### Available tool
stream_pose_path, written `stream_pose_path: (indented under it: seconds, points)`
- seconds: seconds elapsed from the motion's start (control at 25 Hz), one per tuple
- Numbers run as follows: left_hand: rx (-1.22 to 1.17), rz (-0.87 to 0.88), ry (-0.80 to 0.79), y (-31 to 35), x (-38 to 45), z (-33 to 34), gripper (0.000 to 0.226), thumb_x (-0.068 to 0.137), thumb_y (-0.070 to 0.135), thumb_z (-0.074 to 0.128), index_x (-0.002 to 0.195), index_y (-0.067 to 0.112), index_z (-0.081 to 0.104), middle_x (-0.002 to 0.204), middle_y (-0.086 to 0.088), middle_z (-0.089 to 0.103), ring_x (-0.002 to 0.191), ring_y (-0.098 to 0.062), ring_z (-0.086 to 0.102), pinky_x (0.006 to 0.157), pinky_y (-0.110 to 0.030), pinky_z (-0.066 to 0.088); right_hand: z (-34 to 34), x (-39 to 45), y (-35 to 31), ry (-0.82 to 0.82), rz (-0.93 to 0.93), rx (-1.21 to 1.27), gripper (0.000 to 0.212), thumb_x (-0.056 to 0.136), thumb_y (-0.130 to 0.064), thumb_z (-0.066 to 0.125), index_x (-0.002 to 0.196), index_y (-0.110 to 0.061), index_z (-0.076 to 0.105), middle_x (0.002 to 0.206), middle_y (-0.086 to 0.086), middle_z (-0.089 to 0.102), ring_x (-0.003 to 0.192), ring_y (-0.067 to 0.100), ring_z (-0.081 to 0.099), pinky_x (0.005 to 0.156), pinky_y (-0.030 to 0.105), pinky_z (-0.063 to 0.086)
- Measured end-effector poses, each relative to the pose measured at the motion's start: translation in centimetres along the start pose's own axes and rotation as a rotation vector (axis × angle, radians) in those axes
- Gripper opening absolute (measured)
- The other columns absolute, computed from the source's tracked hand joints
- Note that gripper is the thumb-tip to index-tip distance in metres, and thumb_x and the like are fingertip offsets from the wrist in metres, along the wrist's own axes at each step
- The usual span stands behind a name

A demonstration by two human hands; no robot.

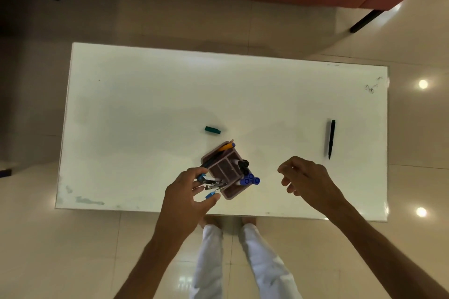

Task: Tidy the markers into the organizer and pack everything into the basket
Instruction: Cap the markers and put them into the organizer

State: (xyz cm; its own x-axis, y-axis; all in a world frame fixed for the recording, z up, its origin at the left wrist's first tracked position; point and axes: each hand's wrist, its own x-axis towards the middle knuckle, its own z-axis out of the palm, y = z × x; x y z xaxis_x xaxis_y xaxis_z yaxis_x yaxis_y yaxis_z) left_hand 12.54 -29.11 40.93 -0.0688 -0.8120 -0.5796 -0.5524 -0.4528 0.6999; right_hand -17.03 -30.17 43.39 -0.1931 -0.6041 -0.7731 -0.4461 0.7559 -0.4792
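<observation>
White table (pixel 145 104) carries your organizer (pixel 224 170) near its front edge; your left hand (pixel 187 198) curls open-fingered beside it, your right hand (pixel 308 181) hangs loosely curled, empty. One black marker (pixel 331 138) lies well apart.

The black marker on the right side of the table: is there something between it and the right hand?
Nothing visible. The black marker lies alone on the white table, beyond the right hand and slightly to its right, with only bare tabletop between them. The organizer sits to the hand's left, out of that path.
</observation>
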Motion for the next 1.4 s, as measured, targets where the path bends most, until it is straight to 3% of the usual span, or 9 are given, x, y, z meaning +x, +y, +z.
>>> stream_pose_path:
  seconds: [0.16,0.28,0.36,0.44,0.6,0.76,0.88,1.16,1.4]
  points:
    - [0.049,0.092,0.084,0.4,0.9,2.6,0.059,0.078,0.025,0.091,0.129,0.024,0.062,0.123,0.007,0.067,0.106,-0.007,0.070,0.093,-0.014,0.056,-2.1,1.5,3.3,0.447,-0.100,-0.173,0.009,0.097,-0.023,0.063,0.098,-0.018,0.070,0.089,0.002,0.074,0.080,0.024,0.069,0.076,0.036,0.054]
    - [0.107,0.142,0.104,0.2,2.8,3.8,0.062,0.076,0.026,0.092,0.129,0.025,0.061,0.120,0.010,0.065,0.103,-0.008,0.072,0.093,-0.030,0.061,-6.7,6.8,9.1,0.703,0.069,-0.188,0.048,0.096,-0.033,0.069,0.135,-0.012,0.052,0.132,0.020,0.057,0.121,0.041,0.055,0.097,0.051,0.047]
    - [0.140,0.151,0.098,-0.7,3.7,4.0,0.064,0.073,0.028,0.094,0.129,0.025,0.062,0.120,0.011,0.065,0.101,-0.008,0.073,0.091,-0.029,0.062,-8.7,10.5,12.8,0.619,0.215,-0.196,0.071,0.095,-0.041,0.072,0.149,-0.008,0.040,0.148,0.027,0.041,0.136,0.050,0.042,0.106,0.058,0.041]
    - [0.167,0.156,0.106,-1.6,3.9,4.0,0.065,0.072,0.029,0.094,0.129,0.025,0.062,0.122,0.010,0.067,0.102,-0.007,0.073,0.091,-0.026,0.061,-8.9,13.3,15.5,0.569,0.223,-0.277,0.068,0.098,-0.044,0.068,0.146,-0.003,0.042,0.146,0.031,0.042,0.134,0.052,0.043,0.107,0.060,0.041]
    - [0.118,0.148,0.125,-1.6,3.4,3.6,0.065,0.073,0.023,0.095,0.129,0.023,0.062,0.125,0.005,0.068,0.106,-0.006,0.072,0.090,-0.009,0.054,-7.8,15.4,15.0,0.521,0.211,-0.210,0.040,0.103,-0.033,0.046,0.117,0.005,0.051,0.113,0.037,0.066,0.100,0.051,0.066,0.085,0.049,0.053]
    - [0.086,0.153,0.162,-0.8,2.3,3.4,0.063,0.075,0.025,0.094,0.129,0.024,0.062,0.125,0.007,0.068,0.108,-0.006,0.072,0.090,-0.007,0.052,-5.8,13.2,12.1,0.442,0.145,0.250,0.029,0.093,-0.025,0.064,0.107,0.001,0.066,0.080,0.017,0.076,0.062,0.032,0.076,0.061,0.032,0.063]
    - [0.109,0.156,0.158,-0.4,2.3,3.8,0.065,0.075,0.031,0.093,0.132,0.027,0.060,0.126,0.009,0.067,0.106,-0.003,0.070,0.090,-0.010,0.055,-4.6,10.8,10.2,0.370,0.097,0.531,0.025,0.089,-0.020,0.069,0.107,-0.002,0.069,0.083,0.015,0.076,0.066,0.031,0.072,0.072,0.040,0.064]
    - [0.083,0.124,0.063,-0.8,4.0,6.1,0.078,0.070,0.038,0.095,0.136,0.025,0.055,0.126,0.011,0.065,0.105,-0.006,0.070,0.091,-0.035,0.062,-3.9,7.2,8.5,0.340,0.039,0.470,0.019,0.094,-0.021,0.067,0.103,-0.005,0.072,0.082,0.012,0.078,0.066,0.027,0.069,0.076,0.039,0.064]
    - [0.242,0.204,0.372,-0.1,5.1,3.0,0.027,0.098,0.038,0.066,0.123,0.029,0.059,0.112,0.013,0.068,0.093,-0.009,0.065,0.075,-0.034,0.058,-4.3,5.2,6.4,0.169,-0.049,0.565,0.018,0.097,-0.022,0.072,0.109,-0.009,0.077,0.100,0.017,0.079,0.073,0.029,0.072,0.081,0.041,0.060]
